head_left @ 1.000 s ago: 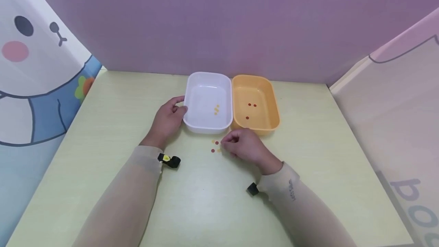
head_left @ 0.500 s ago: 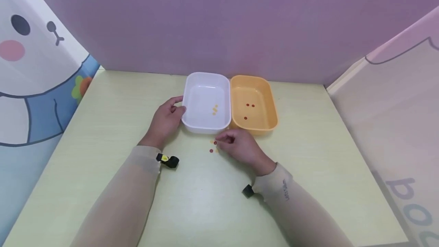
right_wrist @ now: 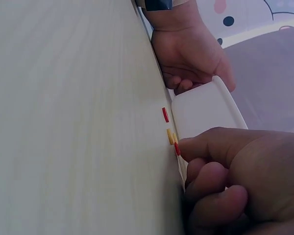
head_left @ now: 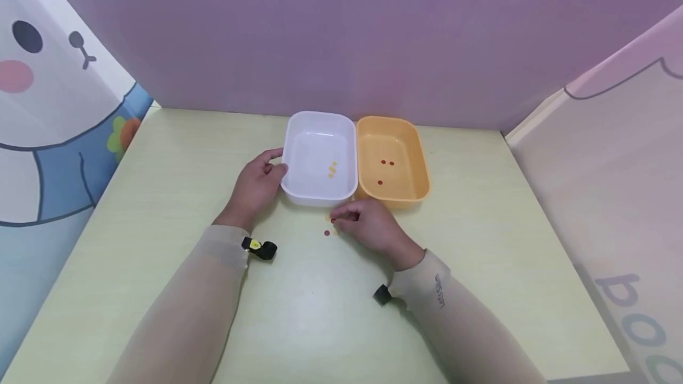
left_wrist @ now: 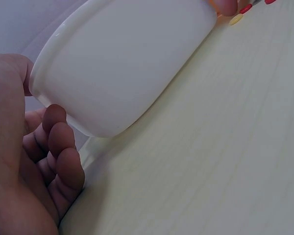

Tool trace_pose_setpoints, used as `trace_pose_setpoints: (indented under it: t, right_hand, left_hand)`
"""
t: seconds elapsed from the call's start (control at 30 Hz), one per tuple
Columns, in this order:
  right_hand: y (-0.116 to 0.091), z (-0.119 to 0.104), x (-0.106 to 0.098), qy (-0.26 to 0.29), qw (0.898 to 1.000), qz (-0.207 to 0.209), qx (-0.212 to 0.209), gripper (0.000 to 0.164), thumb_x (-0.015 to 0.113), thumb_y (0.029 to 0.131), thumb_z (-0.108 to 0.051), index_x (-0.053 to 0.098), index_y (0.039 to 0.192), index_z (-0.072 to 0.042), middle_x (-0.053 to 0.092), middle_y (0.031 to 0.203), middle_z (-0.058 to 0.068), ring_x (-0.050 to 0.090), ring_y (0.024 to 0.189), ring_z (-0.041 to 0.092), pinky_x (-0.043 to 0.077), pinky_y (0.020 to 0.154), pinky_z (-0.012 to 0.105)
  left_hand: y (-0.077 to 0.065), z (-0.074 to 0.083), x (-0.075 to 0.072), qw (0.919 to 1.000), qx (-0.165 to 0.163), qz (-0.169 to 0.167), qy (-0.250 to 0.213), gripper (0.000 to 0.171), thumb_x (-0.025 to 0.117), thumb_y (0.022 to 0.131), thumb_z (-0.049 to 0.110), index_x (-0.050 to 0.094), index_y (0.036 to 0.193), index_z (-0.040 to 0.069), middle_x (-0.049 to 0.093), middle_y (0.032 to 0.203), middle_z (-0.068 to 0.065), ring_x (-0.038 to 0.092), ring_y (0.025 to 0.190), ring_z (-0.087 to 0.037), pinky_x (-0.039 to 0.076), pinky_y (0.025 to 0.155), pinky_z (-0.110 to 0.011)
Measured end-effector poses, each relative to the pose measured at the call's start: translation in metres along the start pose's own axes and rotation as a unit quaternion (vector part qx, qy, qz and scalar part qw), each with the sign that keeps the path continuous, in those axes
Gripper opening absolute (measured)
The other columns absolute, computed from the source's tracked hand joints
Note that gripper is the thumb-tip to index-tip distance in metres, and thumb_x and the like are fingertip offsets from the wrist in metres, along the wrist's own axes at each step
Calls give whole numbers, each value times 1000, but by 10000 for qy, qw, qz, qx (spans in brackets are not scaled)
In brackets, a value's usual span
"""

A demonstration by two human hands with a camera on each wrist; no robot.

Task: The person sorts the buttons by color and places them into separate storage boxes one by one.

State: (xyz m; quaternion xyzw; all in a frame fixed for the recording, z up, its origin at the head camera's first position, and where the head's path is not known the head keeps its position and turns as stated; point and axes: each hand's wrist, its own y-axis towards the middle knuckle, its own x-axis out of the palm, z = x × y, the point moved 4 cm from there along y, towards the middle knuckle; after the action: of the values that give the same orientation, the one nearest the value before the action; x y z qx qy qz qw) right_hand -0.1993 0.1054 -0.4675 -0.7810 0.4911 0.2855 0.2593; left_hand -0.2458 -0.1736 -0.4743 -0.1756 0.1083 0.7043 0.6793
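Note:
My left hand (head_left: pixel 257 185) holds the near-left rim of a white plastic tub (head_left: pixel 319 201) between thumb and forefinger; the other fingers (left_wrist: pixel 69 169) curl below the rim in the left wrist view. In front of the tubs, my right hand (head_left: pixel 369 225) brings thumb and forefinger together on a small round red disc (right_wrist: pixel 177 149), which is partly covered in the head view. Right beside it on the table lie a second red disc (head_left: pixel 327 233) and yellow discs (right_wrist: pixel 170 136), partly hidden by the fingers.
An orange tub (head_left: pixel 424 185) stands against the white one's right side, with red discs (head_left: pixel 380 182) inside. Several yellow discs (head_left: pixel 331 175) lie in the white tub. A purple wall panel (head_left: pixel 341 34) rises behind the pale table (head_left: pixel 299 313).
My right hand has shifted slightly left, its fingertips reaching the red disc and covering more of the yellow ones. The left hand keeps its hold on the white tub.

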Motion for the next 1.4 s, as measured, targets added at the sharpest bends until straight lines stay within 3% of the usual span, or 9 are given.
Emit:
trace_pose_setpoints:
  t: [0.4, 0.9, 1.17, 1.4]
  right_hand:
    - [0, -2, 1, 4, 10000, -8, 55, 12, 86, 101, -24, 88, 105, -35, 74, 91, -10, 65, 90, 17, 55, 79, 33]
    - [-1, -5, 1, 30, 9998, 39, 185, 12, 86, 100, -19, 86, 99, -31, 74, 91, -9, 64, 91, 18, 56, 81, 36]
    - [-4, 1, -3, 107, 9998, -99, 161, 8, 83, 102, -21, 86, 97, -27, 76, 91, -9, 64, 89, 17, 53, 80, 32]
    - [-8, -2, -8, 359, 9979, -302, 448, 13, 79, 103, -21, 85, 94, -28, 77, 91, -7, 63, 84, 19, 50, 73, 30]
  left_hand:
    - [2, -4, 1, 9999, -129, 16, -1, 53, 57, 112, 44, 58, 164, 33, 70, 107, -9, 63, 94, -28, 50, 88, -40]
    - [1, -3, -1, 9999, -112, 10, -2, 54, 58, 112, 44, 57, 165, 31, 69, 104, -9, 61, 90, -28, 50, 85, -39]
    - [3, -3, 2, 10000, -83, 21, -45, 54, 58, 112, 43, 58, 164, 30, 70, 101, -7, 63, 89, -27, 50, 86, -39]
    - [2, -2, 1, 10000, -44, 8, -14, 54, 58, 111, 40, 58, 164, 28, 67, 100, -8, 61, 87, -26, 50, 84, -39]
